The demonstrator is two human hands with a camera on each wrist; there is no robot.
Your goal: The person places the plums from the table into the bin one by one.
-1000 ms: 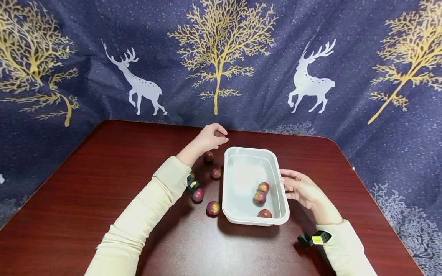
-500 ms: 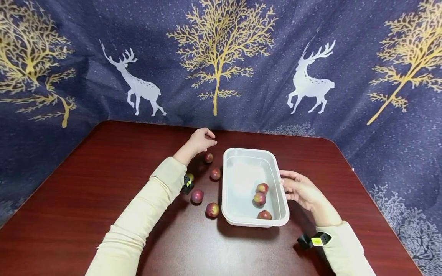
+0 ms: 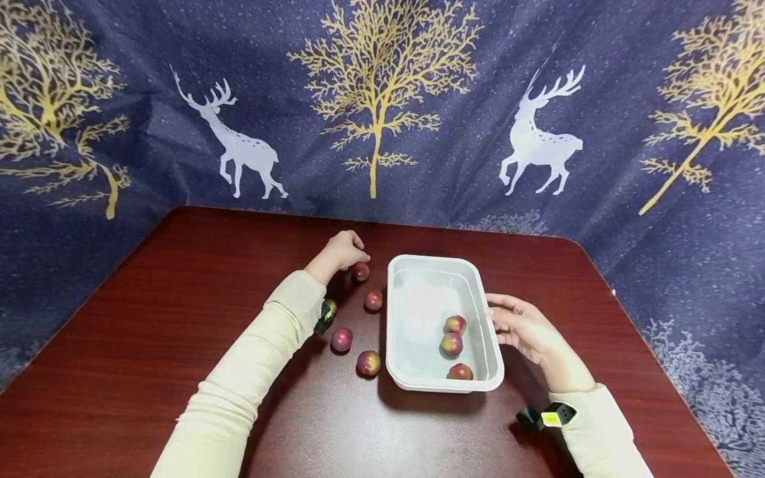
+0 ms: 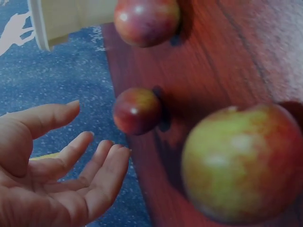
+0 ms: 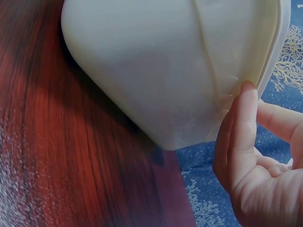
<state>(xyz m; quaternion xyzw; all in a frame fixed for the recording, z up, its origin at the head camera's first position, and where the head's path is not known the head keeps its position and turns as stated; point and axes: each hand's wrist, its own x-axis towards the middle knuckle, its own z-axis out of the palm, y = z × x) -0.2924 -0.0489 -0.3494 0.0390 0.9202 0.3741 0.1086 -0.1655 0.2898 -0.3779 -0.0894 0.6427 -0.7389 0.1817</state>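
Observation:
My left hand (image 3: 345, 249) hovers just above the farthest plum (image 3: 360, 272), its fingers loosely bent with nothing between them. In the left wrist view a gap shows between the fingertips (image 4: 124, 153) and that plum (image 4: 137, 111). My right hand (image 3: 526, 332) pinches the right rim of a white plastic container (image 3: 416, 383); in the right wrist view its fingers (image 5: 245, 118) lie against the outer wall under the lip. Inside, three red-yellow plums sit toward the near right, one being the middle plum (image 3: 451, 344).
More plums lie left of the container: one (image 3: 373, 301) close to its wall, a purple-red one (image 3: 341, 339), and a near one (image 3: 368, 363). Another plum (image 3: 331, 307) is partly hidden by the left wrist's strap. Behind the dark red table (image 3: 227, 265) hangs a blue cloth (image 3: 430, 192).
My left hand has moved left and lower, from beside the container's far left corner to the farthest plum. The right hand and the container have stayed nearly in place.

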